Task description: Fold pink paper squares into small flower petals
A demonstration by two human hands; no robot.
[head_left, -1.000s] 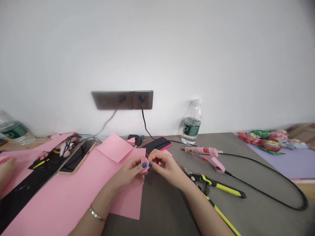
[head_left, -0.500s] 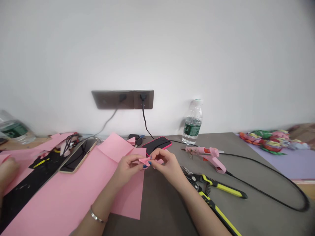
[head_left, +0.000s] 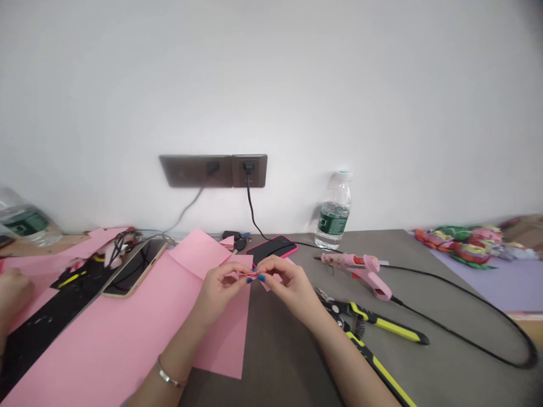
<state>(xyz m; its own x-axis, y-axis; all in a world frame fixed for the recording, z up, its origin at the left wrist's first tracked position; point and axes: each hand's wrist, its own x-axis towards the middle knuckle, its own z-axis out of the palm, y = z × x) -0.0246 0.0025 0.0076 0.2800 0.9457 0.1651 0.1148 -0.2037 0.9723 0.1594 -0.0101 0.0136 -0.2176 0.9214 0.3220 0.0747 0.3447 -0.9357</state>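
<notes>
A small folded piece of pink paper (head_left: 243,275) is pinched between the fingertips of both hands; most of it is hidden behind them. My left hand (head_left: 219,286) is closed on its left side, above the right edge of the large pink paper sheets (head_left: 139,316). On the other side, my right hand (head_left: 288,285) is closed with thumb against fingers, the two thumbs nearly touching. A bit of pink paper shows beneath the right fingers. Just behind the hands lies a phone with a pink-red edge (head_left: 271,247).
A pink glue gun (head_left: 358,264) and yellow-black pliers (head_left: 382,322) lie to the right, the gun's cord looping. Behind stand a water bottle (head_left: 334,220) and a wall socket (head_left: 249,169). Another phone (head_left: 136,268) lies left, colourful paper flowers (head_left: 470,243) far right. Another person's hand (head_left: 14,294) is at far left.
My fingertips have come closer together and pressed the pink paper flatter, so less of it shows. The other person's hand at the left has shifted slightly. The tools have not moved.
</notes>
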